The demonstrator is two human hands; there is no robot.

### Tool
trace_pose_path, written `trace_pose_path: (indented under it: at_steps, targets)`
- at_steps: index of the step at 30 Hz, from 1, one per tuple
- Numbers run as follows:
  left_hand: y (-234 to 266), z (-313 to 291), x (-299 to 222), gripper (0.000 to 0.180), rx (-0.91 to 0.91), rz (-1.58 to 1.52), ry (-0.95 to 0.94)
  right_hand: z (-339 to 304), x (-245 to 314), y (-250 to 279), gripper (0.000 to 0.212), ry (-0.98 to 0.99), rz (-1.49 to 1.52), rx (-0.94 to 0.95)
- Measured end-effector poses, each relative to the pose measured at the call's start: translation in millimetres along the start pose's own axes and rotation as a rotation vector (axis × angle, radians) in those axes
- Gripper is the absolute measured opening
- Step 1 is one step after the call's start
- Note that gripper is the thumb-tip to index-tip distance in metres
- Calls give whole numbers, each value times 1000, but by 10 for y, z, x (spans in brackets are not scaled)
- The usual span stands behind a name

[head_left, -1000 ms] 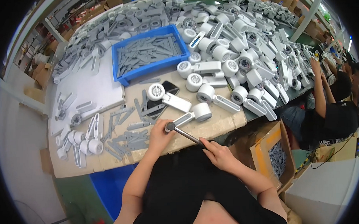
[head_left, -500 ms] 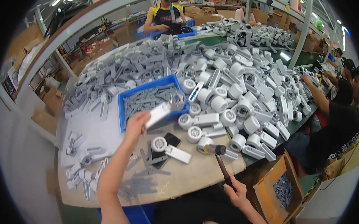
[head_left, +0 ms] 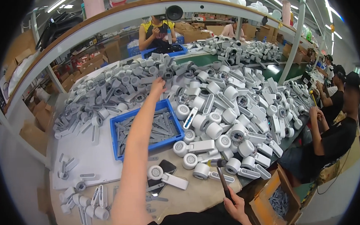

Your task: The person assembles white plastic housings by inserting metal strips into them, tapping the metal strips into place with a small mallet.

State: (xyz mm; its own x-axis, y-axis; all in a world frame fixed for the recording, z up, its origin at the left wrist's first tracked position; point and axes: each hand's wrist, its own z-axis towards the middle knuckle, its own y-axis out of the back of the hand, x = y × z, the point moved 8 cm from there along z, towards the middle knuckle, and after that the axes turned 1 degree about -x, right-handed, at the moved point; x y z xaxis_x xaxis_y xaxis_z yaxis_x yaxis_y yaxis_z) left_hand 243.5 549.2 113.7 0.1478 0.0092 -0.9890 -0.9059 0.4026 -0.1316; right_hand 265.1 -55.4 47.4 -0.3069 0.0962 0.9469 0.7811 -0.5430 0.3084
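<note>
My left arm stretches far over the blue tray [head_left: 114,144], and my left hand [head_left: 158,88] is at the heap of grey-and-white handheld fans [head_left: 125,80]. A grey fan head [head_left: 168,73] lies just beyond its fingers. Those fingers are small and partly hidden, so I cannot tell whether they grip anything. Low at the right, my right hand [head_left: 235,205] is closed round the dark handle of a hammer [head_left: 223,180], whose yellow-and-black head points up and away. Near the table's front lies a white handheld fan [head_left: 174,181], partly over a dark phone [head_left: 167,167].
Grey strips [head_left: 160,127] fill the tray. White fan bodies [head_left: 227,114] are heaped to its right, and a small group [head_left: 88,205] lies at front left. A cardboard box [head_left: 266,204] of grey pieces stands at lower right. Other people [head_left: 335,127] work at the right and across the table.
My left hand has moved from above the tray, where it held a white fan, away to the far heap. My right hand still holds the hammer low. The view has tilted up.
</note>
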Motion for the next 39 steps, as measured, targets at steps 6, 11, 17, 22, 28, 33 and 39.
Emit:
trace_pose_path:
  at_steps: [6, 11, 17, 22, 28, 33, 39]
  targets:
    - [-56, -962, -294, 28, 235, 487, -174, 89, -63, -7, 46, 22, 6, 49]
    - [-494, -2570, -485, 24, 660, 1017, -510, 255, 56, -15, 47, 114, 40, -3]
    - [-432, -4114, 17, 51, 881, 1319, -570, 163, 174, -5, 47, 108, 141, 42]
    - [-383, -4333, 200, 53, 772, 1458, -724, -28, 146, -51, 47, 113, 145, 105]
    - [-274, -4797, -186, 59, 491, 1199, -722, -279, 149, 13, 47, 152, 108, 94]
    - [68, -5329, -7, 37, 148, 700, -603, -386, 16, -81, 47, 71, 191, 142]
    - [212, -5544, 232, 33, 90, 917, -616, -425, 70, -230, 47, 86, 128, 260]
